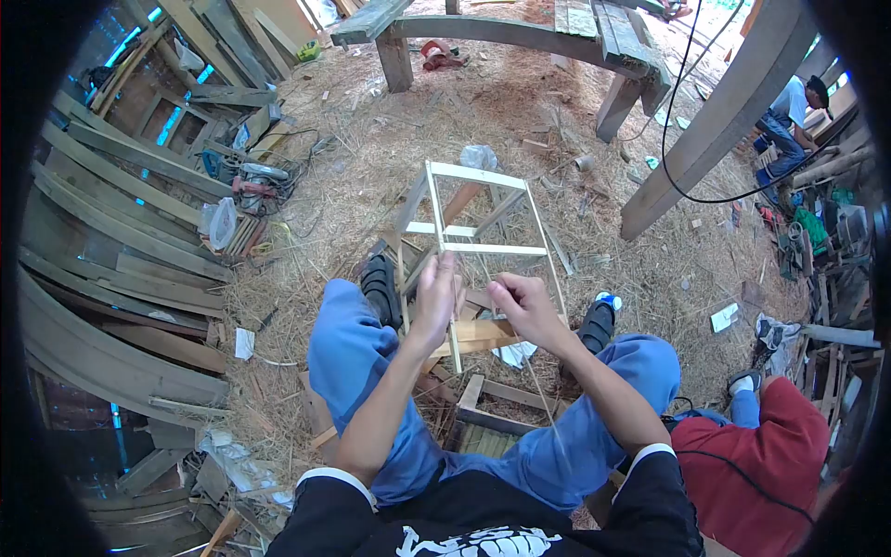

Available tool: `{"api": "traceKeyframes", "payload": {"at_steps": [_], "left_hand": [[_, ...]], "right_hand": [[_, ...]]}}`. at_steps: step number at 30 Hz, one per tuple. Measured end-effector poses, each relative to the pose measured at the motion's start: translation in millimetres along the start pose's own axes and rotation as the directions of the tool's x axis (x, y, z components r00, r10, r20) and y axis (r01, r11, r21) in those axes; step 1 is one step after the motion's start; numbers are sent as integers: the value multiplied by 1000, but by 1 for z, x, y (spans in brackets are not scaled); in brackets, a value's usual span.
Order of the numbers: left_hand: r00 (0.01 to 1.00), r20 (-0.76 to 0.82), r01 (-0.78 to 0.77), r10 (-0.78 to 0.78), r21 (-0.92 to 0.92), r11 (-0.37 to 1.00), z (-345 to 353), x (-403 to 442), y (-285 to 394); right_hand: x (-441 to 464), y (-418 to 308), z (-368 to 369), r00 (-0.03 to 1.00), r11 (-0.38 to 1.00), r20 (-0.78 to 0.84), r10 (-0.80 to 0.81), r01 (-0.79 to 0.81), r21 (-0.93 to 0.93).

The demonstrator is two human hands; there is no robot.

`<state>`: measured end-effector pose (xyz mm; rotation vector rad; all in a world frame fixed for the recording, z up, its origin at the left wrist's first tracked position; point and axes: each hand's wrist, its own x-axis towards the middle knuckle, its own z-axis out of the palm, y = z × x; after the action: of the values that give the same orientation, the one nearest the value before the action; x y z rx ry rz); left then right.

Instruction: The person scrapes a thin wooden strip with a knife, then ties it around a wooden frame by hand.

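A light wooden frame (478,174) of thin slats stands between my knees. My left hand (436,299) is closed round the frame's near upright, just below a cross slat (501,249). To its right, my right hand (527,304) is closed, with the fingers curled in. A thin pale strand (543,395) hangs from near my right hand down toward my lap; whether the fingers hold it I cannot make out. Under my hands lies a flat wooden board (478,336).
A bench (501,32) stands at the top, beside a slanted post (724,121). Power tools (255,186) lie at the left near stacked planks (121,278). A person in red (752,455) sits at the lower right; another person (789,125) crouches at the upper right.
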<state>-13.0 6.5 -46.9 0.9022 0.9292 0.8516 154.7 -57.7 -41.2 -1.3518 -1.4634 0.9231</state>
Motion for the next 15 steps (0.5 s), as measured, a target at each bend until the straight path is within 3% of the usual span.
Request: {"api": "traceKeyframes", "payload": {"at_steps": [3, 8, 15], "left_hand": [[999, 6, 33, -33, -91, 995, -3, 2, 4], [997, -5, 73, -73, 28, 997, 9, -9, 10], [998, -5, 55, -55, 1, 998, 5, -5, 2]], "right_hand": [[1, 2, -4, 999, 999, 41, 18, -16, -43], [-2, 5, 0, 996, 995, 80, 43, -36, -92], [-7, 10, 6, 988, 996, 130, 81, -76, -46]]}}
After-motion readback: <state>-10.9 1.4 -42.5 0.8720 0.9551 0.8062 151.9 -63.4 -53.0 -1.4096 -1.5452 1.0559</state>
